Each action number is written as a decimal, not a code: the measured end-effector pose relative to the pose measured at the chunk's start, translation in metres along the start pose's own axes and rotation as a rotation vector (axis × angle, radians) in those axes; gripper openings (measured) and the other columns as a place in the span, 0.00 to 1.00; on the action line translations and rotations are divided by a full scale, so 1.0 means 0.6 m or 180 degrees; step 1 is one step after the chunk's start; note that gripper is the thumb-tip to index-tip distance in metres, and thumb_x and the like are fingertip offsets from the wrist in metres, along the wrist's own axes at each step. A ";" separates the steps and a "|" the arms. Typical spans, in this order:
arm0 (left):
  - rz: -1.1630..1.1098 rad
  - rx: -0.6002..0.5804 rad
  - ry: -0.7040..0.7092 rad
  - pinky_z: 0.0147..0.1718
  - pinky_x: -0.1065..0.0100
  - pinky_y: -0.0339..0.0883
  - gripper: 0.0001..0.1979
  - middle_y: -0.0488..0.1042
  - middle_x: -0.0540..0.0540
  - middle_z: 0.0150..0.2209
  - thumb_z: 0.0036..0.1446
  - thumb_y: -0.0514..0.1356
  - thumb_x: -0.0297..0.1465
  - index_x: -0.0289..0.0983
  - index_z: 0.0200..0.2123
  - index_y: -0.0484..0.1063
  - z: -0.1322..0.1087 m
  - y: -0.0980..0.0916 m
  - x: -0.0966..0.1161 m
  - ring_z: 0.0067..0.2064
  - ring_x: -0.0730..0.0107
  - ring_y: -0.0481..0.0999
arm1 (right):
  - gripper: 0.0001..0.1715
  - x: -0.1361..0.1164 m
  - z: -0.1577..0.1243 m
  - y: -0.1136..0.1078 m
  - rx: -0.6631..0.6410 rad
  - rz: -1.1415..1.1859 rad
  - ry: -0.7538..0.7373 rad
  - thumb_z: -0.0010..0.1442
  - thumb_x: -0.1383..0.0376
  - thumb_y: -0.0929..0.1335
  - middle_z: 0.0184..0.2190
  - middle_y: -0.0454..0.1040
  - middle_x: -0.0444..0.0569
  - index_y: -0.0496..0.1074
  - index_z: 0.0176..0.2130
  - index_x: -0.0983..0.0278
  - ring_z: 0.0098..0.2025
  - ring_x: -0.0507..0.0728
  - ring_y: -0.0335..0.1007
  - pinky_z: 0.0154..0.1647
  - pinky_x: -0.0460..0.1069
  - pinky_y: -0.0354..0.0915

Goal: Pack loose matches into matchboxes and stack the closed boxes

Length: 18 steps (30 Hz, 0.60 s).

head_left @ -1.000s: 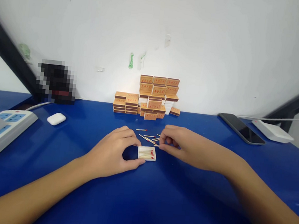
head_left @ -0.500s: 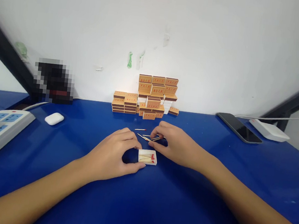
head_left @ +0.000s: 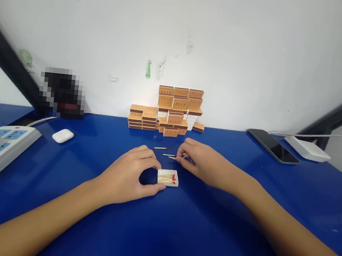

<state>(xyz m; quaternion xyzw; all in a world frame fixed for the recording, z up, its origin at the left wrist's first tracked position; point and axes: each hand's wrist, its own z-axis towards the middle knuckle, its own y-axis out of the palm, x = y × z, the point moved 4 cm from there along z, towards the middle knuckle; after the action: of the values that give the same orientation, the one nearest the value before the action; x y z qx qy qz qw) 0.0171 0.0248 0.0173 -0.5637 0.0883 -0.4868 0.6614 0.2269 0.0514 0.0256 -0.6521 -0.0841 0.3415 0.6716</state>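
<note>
A small white matchbox tray (head_left: 168, 171) lies on the blue table, with several red-tipped matches (head_left: 166, 180) inside. My left hand (head_left: 131, 174) grips its left end between thumb and forefinger. Behind and to the right of the tray, my right hand (head_left: 205, 164) has thumb and fingers pinched at loose matches on the table. Those fingers partly cover the matches, so how many they hold is unclear. One loose match (head_left: 169, 155) pokes out left of the fingertips. Farther back lies a single match (head_left: 160, 148), apart from both hands.
Stacked matchboxes (head_left: 179, 103) stand against the wall, with a lower stack (head_left: 143, 117) to their left. On the left are a white earbud case (head_left: 63, 136) and a power strip (head_left: 10, 143). A phone (head_left: 273, 146) and a white box-shaped device (head_left: 307, 149) lie right.
My right hand has shifted slightly right and away from the tray, and the slanted match near its fingertips has moved. My left hand stays on the tray.
</note>
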 end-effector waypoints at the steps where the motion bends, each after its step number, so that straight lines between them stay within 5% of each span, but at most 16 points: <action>1: 0.0009 0.0017 0.0001 0.46 0.55 0.72 0.12 0.78 0.45 0.40 0.59 0.70 0.38 0.39 0.44 0.79 0.000 0.000 0.000 0.43 0.59 0.75 | 0.07 -0.006 -0.002 -0.005 0.0025 0.0079 -0.0020 0.72 0.66 0.66 0.41 0.73 0.49 0.72 0.40 0.63 0.37 0.54 0.70 0.39 0.50 0.64; 9: 0.0058 0.0159 0.0113 0.44 0.56 0.72 0.12 0.79 0.45 0.39 0.60 0.70 0.37 0.37 0.43 0.77 0.001 0.000 0.002 0.42 0.59 0.75 | 0.09 -0.067 -0.018 0.001 -0.0200 0.0221 -0.0242 0.72 0.64 0.67 0.39 0.73 0.47 0.74 0.38 0.62 0.34 0.53 0.69 0.34 0.49 0.62; 15: 0.0020 0.0320 0.0071 0.45 0.58 0.73 0.12 0.79 0.45 0.41 0.60 0.70 0.38 0.39 0.43 0.77 0.003 -0.018 -0.005 0.44 0.60 0.76 | 0.08 -0.023 -0.004 -0.023 0.0731 -0.0099 -0.0150 0.71 0.66 0.66 0.37 0.73 0.49 0.74 0.40 0.62 0.36 0.56 0.69 0.36 0.51 0.63; 18: 0.0248 0.0571 0.0071 0.45 0.57 0.73 0.11 0.79 0.45 0.41 0.60 0.70 0.37 0.39 0.43 0.78 0.004 -0.035 -0.014 0.44 0.60 0.76 | 0.06 -0.005 0.002 -0.010 0.0779 -0.0128 -0.0185 0.70 0.68 0.66 0.39 0.72 0.50 0.75 0.42 0.62 0.38 0.57 0.70 0.39 0.51 0.65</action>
<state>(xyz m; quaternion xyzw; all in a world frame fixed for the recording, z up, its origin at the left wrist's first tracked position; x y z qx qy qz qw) 0.0028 0.0349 0.0317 -0.4929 0.0736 -0.4729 0.7266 0.2263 0.0511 0.0323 -0.5533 -0.0743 0.3545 0.7501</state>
